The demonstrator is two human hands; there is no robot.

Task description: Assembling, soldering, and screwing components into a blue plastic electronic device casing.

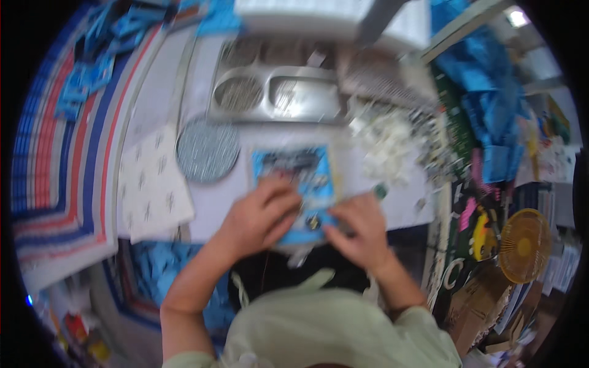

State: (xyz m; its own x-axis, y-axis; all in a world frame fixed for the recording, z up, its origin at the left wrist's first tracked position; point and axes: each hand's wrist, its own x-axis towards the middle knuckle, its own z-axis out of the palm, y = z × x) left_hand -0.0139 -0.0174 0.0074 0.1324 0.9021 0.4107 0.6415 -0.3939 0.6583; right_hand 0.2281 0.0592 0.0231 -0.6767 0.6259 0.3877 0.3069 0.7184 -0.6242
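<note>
A flat blue packet (291,161) lies on the white table in front of me, with dark and silvery shapes on its face and what looks like a clear sleeve around it. My left hand (264,213) is curled over its left side, fingers closed against it. At its lower right edge my right hand (362,228) grips with bent fingers and thumb. Between the two hands, a small dark and gold piece (313,222) shows on the blue surface. Blur hides the fine detail at the fingertips.
A round grey disc (208,150) and a patterned white sheet (154,184) lie at the left. Behind stands a steel compartment tray (267,116). White pieces (389,138) and small metal parts (432,132) are heaped at the right. A striped cloth (67,178) covers the far left.
</note>
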